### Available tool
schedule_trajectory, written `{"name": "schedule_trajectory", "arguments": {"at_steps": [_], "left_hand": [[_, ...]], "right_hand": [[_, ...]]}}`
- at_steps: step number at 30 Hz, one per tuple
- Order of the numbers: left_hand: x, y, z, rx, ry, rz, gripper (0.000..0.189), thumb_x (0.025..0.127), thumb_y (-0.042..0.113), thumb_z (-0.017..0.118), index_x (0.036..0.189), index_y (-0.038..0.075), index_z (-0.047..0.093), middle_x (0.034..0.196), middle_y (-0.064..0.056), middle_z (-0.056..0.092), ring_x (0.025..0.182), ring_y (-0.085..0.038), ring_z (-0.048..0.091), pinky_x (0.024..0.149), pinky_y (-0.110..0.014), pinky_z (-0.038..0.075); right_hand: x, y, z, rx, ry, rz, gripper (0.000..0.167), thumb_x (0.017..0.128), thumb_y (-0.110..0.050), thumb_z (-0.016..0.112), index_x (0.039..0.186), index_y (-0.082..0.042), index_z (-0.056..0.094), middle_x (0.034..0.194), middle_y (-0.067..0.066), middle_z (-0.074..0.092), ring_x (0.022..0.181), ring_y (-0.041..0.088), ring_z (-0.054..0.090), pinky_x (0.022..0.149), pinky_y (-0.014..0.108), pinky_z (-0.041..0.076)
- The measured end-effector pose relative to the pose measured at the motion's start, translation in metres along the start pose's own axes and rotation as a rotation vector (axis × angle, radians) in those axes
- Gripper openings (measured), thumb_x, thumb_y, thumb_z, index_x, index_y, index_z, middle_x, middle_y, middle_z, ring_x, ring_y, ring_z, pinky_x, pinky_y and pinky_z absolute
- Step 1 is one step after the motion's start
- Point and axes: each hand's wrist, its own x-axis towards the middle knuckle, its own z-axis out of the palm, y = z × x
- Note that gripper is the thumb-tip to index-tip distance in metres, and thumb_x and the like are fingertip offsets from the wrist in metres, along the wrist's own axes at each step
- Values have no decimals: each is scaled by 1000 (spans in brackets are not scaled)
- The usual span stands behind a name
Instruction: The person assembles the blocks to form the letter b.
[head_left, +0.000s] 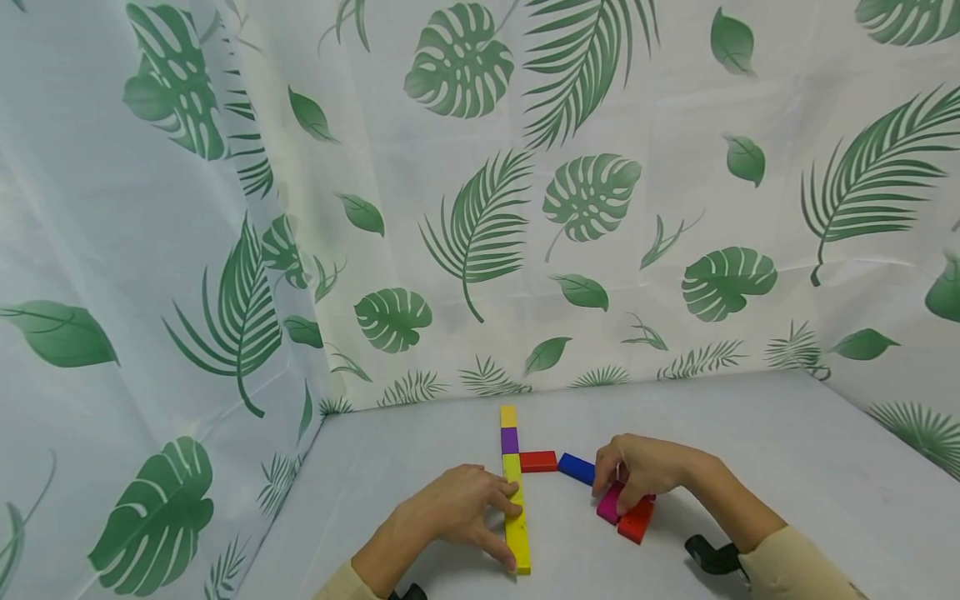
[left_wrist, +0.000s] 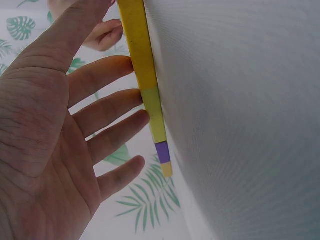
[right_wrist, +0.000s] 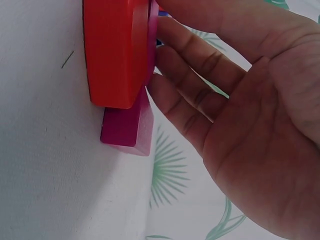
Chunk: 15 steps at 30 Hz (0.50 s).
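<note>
A straight row of yellow blocks [head_left: 517, 533], a purple block [head_left: 509, 440] and a further yellow block [head_left: 508, 416] lies on the table. My left hand [head_left: 467, 504] rests along the row's left side, fingers spread and nearly straight, fingertips touching the yellow blocks. With curled fingers and thumb, my right hand [head_left: 651, 462] pinches a magenta block [head_left: 610, 503]. Another magenta part [right_wrist: 121, 125] shows beyond the red block; whether it is the same piece I cannot tell. Close in front is this orange-red block [head_left: 636, 520]. A blue block [head_left: 577, 468] reaches toward my right fingers.
A red block [head_left: 538, 462] stands crosswise against the row's right side, its right end close to the blue block. White table cloth [head_left: 420, 442] runs back to a leaf-printed curtain [head_left: 487, 350]. Dark wrist gear [head_left: 712, 556] sits by the right sleeve.
</note>
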Motion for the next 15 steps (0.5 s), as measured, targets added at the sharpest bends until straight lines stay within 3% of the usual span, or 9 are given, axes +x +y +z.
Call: {"name": "schedule_trajectory", "arguments": {"at_steps": [8,15], "left_hand": [[0,0,-1,-13,-8,-6,69,74,75,78,131,38,71,147,11,62,137,-4,56,120,-42,42],[0,1,-1,-7,-3,-9,69,73,76,78,131,39,71,146,12,62,137,-4,56,120,-42,42]], "right_hand": [[0,2,3,-24,-22,3,29,78,-5,89,99,-24,84,101,-8,70,100,16,61,75,25,58],[-1,-2,6,-24,-27,57,33,75,-4,91,99,-25,82,101,-7,70,100,16,61,75,26,59]]}}
